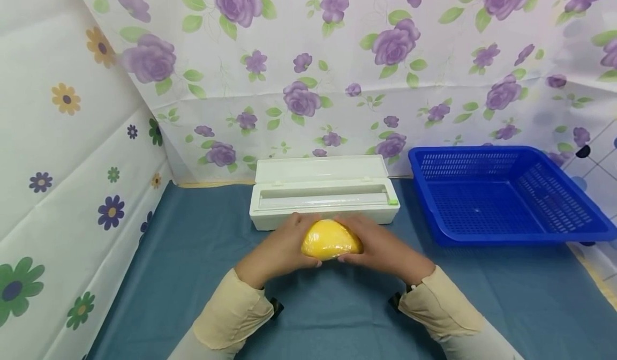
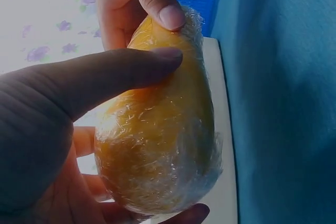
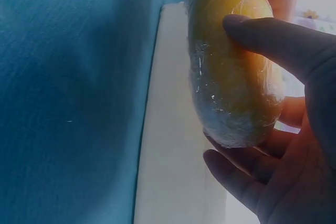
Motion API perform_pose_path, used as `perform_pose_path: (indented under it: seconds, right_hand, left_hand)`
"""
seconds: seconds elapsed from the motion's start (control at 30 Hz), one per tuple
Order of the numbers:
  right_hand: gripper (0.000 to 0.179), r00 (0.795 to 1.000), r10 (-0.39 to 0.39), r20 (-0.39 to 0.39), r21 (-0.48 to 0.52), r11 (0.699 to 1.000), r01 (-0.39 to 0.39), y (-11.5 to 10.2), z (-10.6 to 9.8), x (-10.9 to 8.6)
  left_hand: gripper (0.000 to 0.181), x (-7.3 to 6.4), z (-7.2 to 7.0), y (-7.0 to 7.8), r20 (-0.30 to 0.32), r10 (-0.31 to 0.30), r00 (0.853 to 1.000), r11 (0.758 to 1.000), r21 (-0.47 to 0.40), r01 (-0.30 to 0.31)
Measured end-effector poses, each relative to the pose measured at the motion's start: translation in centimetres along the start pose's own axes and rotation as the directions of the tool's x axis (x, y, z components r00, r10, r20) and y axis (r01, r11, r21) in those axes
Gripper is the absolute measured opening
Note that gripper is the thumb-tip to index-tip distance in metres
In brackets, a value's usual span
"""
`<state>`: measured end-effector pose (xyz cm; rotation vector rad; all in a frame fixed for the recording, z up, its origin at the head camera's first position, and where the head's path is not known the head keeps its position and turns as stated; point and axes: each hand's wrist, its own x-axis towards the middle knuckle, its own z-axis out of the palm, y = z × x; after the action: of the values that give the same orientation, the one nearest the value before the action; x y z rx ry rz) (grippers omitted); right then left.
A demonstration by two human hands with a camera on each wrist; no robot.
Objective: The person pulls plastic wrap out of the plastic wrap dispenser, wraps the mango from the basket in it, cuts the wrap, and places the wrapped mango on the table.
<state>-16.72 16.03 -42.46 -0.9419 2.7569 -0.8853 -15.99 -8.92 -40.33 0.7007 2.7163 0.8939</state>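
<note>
Both hands hold a yellow, oblong, mango-like fruit (image 1: 330,240) wrapped in clear cling film, in front of the white dispenser. My left hand (image 1: 284,246) grips its left end, thumb on the near side and fingers around the far side. On the other end, my right hand (image 1: 383,247) has the same kind of grip. In the left wrist view, the film on the fruit (image 2: 157,150) looks wrinkled and shiny, with both thumbs pressing near each other. The right wrist view shows the fruit (image 3: 231,93) with bunched film at its lower end.
Behind the hands stands a white cling film dispenser (image 1: 275,220), its lid (image 1: 320,170) raised, a roll inside and a green piece (image 1: 392,201) at its right end. A blue perforated basket (image 1: 511,237) sits to the right on the blue-green tablecloth (image 1: 202,231). Flowered sheets hang behind and left.
</note>
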Motion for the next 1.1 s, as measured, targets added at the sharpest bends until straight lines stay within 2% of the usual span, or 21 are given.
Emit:
perform_pose_path:
  seconds: [0.3,0.53,1.1]
  right_hand:
    - [0.075,1.0,0.0,0.014,-0.039,0.999,0.0,0.3,0.9,0.2]
    - [0.074,1.0,-0.029,0.006,-0.048,0.998,0.029,0.6,1.6,0.2]
    - [0.077,0.999,0.005,0.047,-0.041,0.999,-0.003,1.3,2.3,0.3]
  left_hand:
    - [0.089,0.2,0.8,-0.6,0.008,-0.001,1.0,1.0,0.029,0.0]
    - [0.086,0.5,1.5,-1.0,0.026,-0.018,1.0,0.998,0.066,0.016]
    - [0.091,1.0,2.2,-1.6,0.063,-0.028,0.998,0.996,0.088,0.022]
